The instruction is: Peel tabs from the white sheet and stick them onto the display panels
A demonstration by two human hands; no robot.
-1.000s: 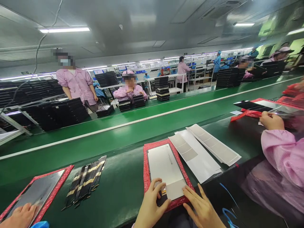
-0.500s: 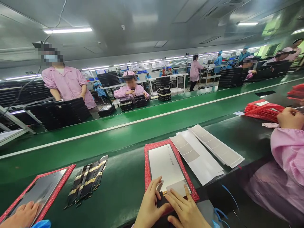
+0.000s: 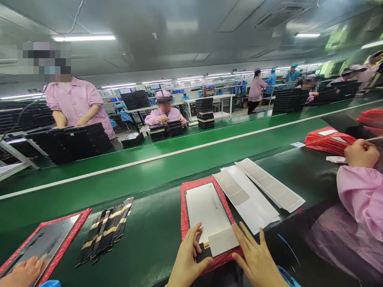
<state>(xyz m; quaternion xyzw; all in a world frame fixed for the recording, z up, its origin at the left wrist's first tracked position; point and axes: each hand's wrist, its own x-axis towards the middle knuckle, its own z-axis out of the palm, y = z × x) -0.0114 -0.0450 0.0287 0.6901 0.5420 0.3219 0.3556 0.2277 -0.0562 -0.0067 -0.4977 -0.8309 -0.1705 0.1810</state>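
My left hand (image 3: 190, 253) rests on the lower left edge of a pale rectangular display panel (image 3: 208, 213), with its thumb beside a small black tab (image 3: 204, 252). The panel lies on a red foam sheet (image 3: 187, 207). A grey film patch (image 3: 223, 241) covers the panel's near end. My right hand (image 3: 254, 255) sits at the near right corner, its fingers spread and touching the foam or the patch edge. Neither hand visibly grips anything.
White backing sheets with grey patches (image 3: 257, 195) lie to the right. Black-and-gold flex strips (image 3: 104, 231) and a co-worker's hand (image 3: 22, 273) on a red-edged panel (image 3: 48, 243) are at left. Another hand (image 3: 361, 153) is near a red foam stack (image 3: 329, 140). A green conveyor belt (image 3: 149, 157) runs behind.
My hands have moved apart, and my right hand has come off the grey patch and black tab. The right-hand co-worker's hand has shifted slightly, and the view has turned a little.
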